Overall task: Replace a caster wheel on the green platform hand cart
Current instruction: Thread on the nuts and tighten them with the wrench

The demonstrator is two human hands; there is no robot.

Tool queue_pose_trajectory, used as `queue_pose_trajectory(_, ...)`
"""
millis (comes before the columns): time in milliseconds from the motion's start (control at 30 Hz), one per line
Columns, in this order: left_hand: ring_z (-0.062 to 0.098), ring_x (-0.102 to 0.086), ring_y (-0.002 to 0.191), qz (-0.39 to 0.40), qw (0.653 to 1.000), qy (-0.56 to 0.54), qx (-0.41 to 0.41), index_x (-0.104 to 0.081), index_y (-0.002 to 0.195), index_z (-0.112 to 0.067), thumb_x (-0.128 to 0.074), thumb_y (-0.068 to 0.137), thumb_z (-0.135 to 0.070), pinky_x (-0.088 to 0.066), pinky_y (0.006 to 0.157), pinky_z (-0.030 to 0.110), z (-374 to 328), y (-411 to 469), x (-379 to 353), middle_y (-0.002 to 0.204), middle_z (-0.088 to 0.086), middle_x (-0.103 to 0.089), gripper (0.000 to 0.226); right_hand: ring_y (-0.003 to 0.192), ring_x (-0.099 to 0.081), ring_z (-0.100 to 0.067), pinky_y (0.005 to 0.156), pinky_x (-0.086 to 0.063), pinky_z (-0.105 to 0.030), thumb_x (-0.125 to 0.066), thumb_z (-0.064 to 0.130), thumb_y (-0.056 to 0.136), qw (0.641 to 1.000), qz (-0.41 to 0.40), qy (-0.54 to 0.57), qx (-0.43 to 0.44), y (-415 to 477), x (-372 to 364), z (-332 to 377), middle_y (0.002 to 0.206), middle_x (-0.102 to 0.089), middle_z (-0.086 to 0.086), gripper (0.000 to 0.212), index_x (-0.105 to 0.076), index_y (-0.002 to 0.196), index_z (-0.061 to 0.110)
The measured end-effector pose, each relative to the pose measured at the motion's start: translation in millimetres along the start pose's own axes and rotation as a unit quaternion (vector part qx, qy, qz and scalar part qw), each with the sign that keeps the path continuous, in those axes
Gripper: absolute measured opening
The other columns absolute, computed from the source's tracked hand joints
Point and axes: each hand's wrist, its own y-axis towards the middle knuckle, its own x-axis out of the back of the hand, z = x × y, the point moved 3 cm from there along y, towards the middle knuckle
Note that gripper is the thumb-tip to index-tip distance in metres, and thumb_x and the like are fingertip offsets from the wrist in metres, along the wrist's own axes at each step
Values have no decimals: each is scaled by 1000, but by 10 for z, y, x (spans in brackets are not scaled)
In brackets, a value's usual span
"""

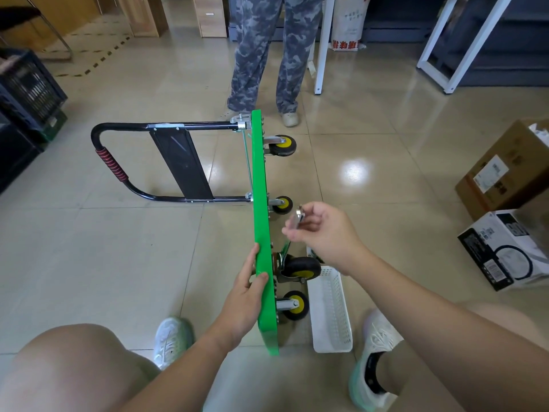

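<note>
Steadying the green platform hand cart (260,203) on its side, we keep its deck upright on the tiled floor (118,248). The casters point right and the black handle (124,162), wrapped partly in red cord, stretches out to the left. Our left hand (248,292) grips the near part of the deck's upper edge, thumb curled over the rim and fingers laid against the deck's left face.

Our right hand (323,230) hovers just right of the deck, apart from it. Thumb and fingertips pinch a small silvery metal piece (297,219); we cannot tell what kind of tool or part it is.

Four wheels with black tyres and yellow hubs show on the underside. The far caster (283,145) sits near the handle hinge and a second caster (282,205) lies just beyond our right hand. The large caster (301,267) is below that hand, with the nearest caster (294,304) beside our left wrist.

A white perforated basket (329,310) lies on the floor just right of the near wheels, between our two white shoes. Beyond the cart stands a person in camouflage trousers (261,55). A cardboard box (505,168) and a black-and-white box (505,251) rest at the right, and black crates (26,90) stand at the left.
</note>
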Motion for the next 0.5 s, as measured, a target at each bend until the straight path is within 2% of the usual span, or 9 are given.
queue_pose_trajectory(67,22,-65,112,-8,1000,3,-1,-32,131,-82,-42,109,-30,-50,105,45,-20,-16,-6,127,-17,-61,58,87,-74,-18,81,-59,-25,-77,-11,76,1000,12,15,10,-243,-10,-35,92,-76,-9,26,-67,94,4)
queue_pose_trajectory(200,15,-66,114,-16,1000,2,-3,-32,127,-84,-43,108,-29,-50,107,41,-39,-41,-18,138,-20,-58,59,83,-72,-16,80,-59,-26,-75,-20,72,998,-6,53,16,-554,-108,-217,88,-75,-15,28,-66,88,1)
queue_pose_trajectory(300,17,-67,114,-11,1000,-1,-1,-32,133,-81,-43,108,-29,-51,106,46,-40,-44,-29,137,-18,-60,58,80,-72,-8,76,-56,-19,-75,-20,72,998,-26,48,29,-636,-178,-306,84,-75,-6,31,-66,85,6)
queue_pose_trajectory(400,9,-66,113,-10,1000,8,0,-29,140,-74,-42,109,-29,-51,103,35,-67,-70,-30,138,-21,-58,57,80,-72,-7,75,-55,-17,-75,-21,72,997,-29,53,39,-636,-235,-390,84,-75,-1,32,-66,85,7)
queue_pose_trajectory(500,7,-64,116,-10,1000,4,-1,-29,140,-75,-42,109,-30,-50,106,36,-64,-68,-29,142,-17,-57,56,83,-72,-9,79,-56,-19,-74,-20,74,998,-12,32,44,-600,-293,-463,87,-75,-3,26,-67,89,0)
